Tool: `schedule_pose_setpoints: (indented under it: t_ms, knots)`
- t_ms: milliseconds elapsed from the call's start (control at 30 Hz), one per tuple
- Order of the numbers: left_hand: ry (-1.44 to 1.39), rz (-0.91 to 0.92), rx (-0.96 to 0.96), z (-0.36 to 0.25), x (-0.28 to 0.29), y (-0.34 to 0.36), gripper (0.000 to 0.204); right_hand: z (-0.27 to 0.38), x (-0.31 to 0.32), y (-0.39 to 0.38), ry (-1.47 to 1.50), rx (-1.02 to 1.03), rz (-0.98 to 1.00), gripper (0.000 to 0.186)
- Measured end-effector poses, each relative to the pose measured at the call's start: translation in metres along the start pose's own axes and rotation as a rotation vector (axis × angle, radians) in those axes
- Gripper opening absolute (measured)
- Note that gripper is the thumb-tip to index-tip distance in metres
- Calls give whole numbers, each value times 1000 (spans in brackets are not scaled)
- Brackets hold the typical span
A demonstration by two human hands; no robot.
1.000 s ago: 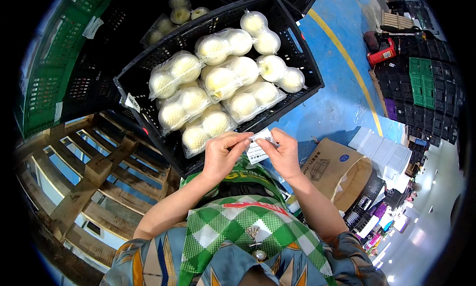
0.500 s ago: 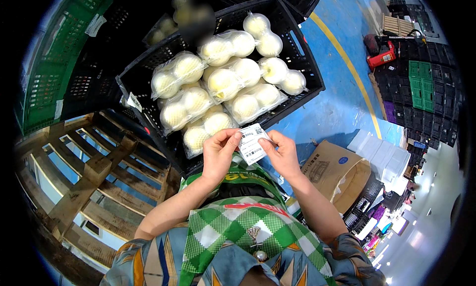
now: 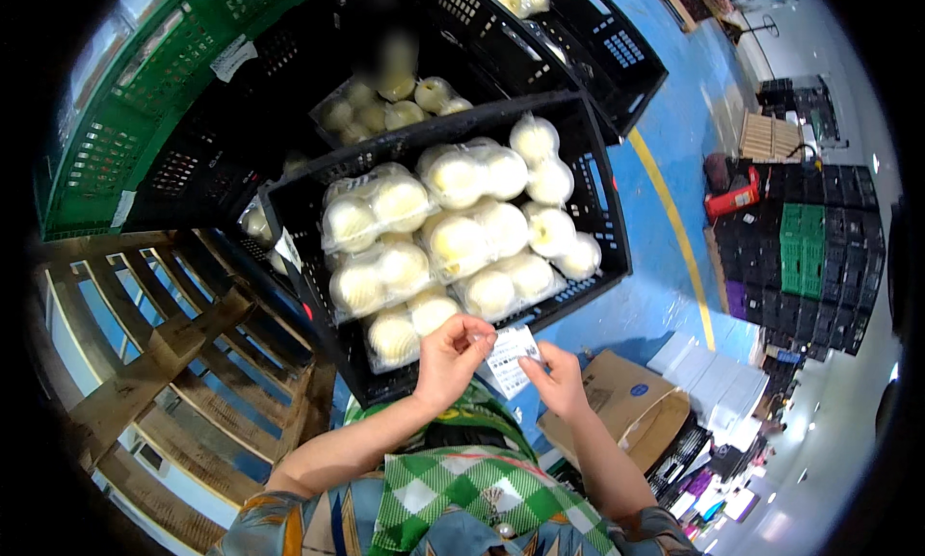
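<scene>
A small white sheet of printed labels (image 3: pixel 511 361) is between my hands, in front of the near side of a black crate (image 3: pixel 607 257). My right hand (image 3: pixel 561 383) pinches its right edge, thumb on top. My left hand (image 3: pixel 449 359) has thumb and forefinger pinched at the sheet's upper left corner; whether a label is lifting there is too small to tell. Clear plastic packs of pale yellow round fruit (image 3: pixel 458 246), some in white foam nets, fill the tilted crate beyond my hands.
Behind it, a deeper black crate holds more bagged fruit (image 3: pixel 405 113). Green crates (image 3: pixel 106 161) stand at left above wooden pallets (image 3: pixel 183 349). At right are an open cardboard box (image 3: pixel 617 402), white foam boxes (image 3: pixel 708 373) and stacked dark crates (image 3: pixel 838 257). A yellow line (image 3: pixel 674 219) crosses the blue floor.
The view has tipped upward, so the crate and hands sit lower and more of the crates behind shows. My left hand's fingers have shifted to the sheet's upper left corner and curled.
</scene>
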State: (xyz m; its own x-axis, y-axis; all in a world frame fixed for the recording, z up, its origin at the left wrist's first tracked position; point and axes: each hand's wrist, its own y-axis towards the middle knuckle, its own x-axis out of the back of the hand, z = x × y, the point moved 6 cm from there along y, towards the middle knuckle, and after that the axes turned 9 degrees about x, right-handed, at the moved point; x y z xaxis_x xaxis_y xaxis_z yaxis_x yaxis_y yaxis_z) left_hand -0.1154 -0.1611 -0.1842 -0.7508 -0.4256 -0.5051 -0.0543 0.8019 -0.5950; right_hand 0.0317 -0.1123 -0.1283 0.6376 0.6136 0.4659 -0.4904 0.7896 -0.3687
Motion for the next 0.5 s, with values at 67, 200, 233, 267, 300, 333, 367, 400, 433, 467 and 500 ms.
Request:
schedule_pose_setpoints:
  t_ms: [67, 200, 233, 267, 300, 333, 367, 400, 433, 467, 500]
  knots:
    - [42, 29, -41, -2, 2, 7, 9, -8, 2, 4, -41, -40, 5, 14]
    - [11, 59, -49, -7, 5, 24, 10, 19, 9, 26, -64, -13, -91, 12]
    - [70, 62, -64, -12, 6, 26, 10, 22, 11, 31, -63, -9, -103, 11]
    - [72, 67, -65, -16, 6, 32, 10, 24, 13, 38, -92, -14, -93, 11]
    - [75, 71, -60, -18, 6, 36, 10, 24, 17, 43, -120, -25, -81, 10]
    - [81, 79, -57, -23, 6, 42, 10, 23, 22, 46, -146, -33, -73, 10]
    - [130, 60, -24, -29, 8, 50, 14, 14, 27, 46, -185, -63, -81, 10]
    - [153, 2, -166, -29, 16, 67, 19, 6, 32, 48, -143, -94, -135, 11]
    - [317, -72, -203, -44, 23, 85, 24, -2, 36, 50, -99, -128, -193, 11]
    - [290, -109, -141, -46, 30, 108, 21, -6, 42, 51, -59, -159, -250, 11]
    - [433, -135, -147, -45, 38, 128, 22, -7, 45, 55, -36, -152, -205, 12]
